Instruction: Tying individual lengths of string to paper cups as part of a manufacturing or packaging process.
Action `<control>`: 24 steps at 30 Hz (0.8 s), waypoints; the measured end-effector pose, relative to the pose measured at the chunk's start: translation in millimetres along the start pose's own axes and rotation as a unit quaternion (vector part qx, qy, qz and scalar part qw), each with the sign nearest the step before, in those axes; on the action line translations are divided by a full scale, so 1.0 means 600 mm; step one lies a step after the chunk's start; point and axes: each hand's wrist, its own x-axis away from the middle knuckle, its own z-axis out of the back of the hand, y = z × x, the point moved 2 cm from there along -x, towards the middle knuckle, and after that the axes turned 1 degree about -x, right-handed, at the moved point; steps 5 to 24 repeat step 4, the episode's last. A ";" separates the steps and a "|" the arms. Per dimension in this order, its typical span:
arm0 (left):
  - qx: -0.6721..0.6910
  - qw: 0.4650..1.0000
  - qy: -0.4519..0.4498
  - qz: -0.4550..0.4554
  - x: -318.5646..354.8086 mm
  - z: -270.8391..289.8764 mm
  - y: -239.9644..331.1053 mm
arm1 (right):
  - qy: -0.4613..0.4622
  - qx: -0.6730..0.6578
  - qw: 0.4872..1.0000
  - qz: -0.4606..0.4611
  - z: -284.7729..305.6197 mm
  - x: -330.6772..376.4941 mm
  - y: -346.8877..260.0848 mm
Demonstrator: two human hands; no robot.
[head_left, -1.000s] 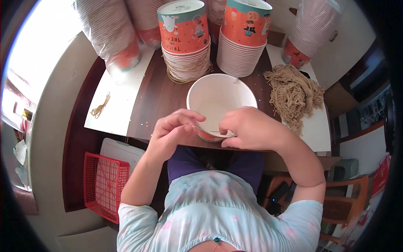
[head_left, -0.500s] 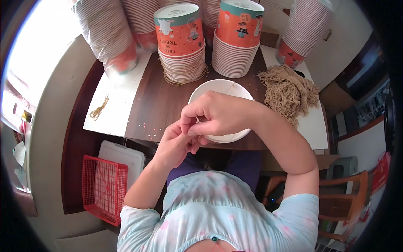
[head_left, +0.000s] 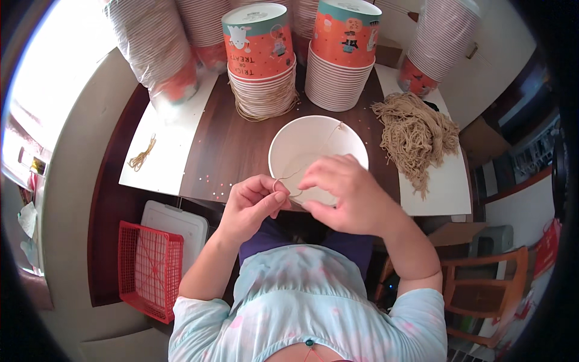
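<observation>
My left hand (head_left: 252, 202) pinches a thin tan string (head_left: 280, 180) that forms a small loop above its fingertips. Just to the right, my right hand (head_left: 351, 198) has its thumb and fingers apart; the string passes close to its fingertips, and I see nothing gripped in it. Beneath both hands sits a paper bucket (head_left: 297, 137), white inside, with its mouth toward me. The string runs across its inside up to the far right of the rim, where it is attached. My right hand hides the bucket's near right side.
Two stacks of upside-down orange buckets (head_left: 259, 54) stand behind, the left one wound with strings. Plastic-wrapped stacks (head_left: 151, 42) flank them. A tangled heap of tan string (head_left: 416, 133) lies right, a small bundle (head_left: 142, 154) left. Below left is a red basket (head_left: 151, 271).
My right hand has drawn back from my left hand, moving right and toward me, and its fingers have spread. The string loop at my left fingers and more of the bucket now show.
</observation>
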 end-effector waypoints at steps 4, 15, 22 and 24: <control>-0.081 0.996 -0.024 -0.022 0.001 -0.009 0.010 | -0.025 0.081 0.996 -0.022 -0.041 0.012 0.012; -0.081 0.996 -0.024 -0.022 0.001 -0.009 0.010 | -0.025 0.081 0.996 -0.022 -0.041 0.012 0.012; -0.081 0.996 -0.024 -0.022 0.001 -0.009 0.010 | -0.025 0.081 0.996 -0.022 -0.041 0.012 0.012; -0.081 0.996 -0.024 -0.022 0.001 -0.009 0.010 | -0.025 0.081 0.996 -0.022 -0.041 0.012 0.012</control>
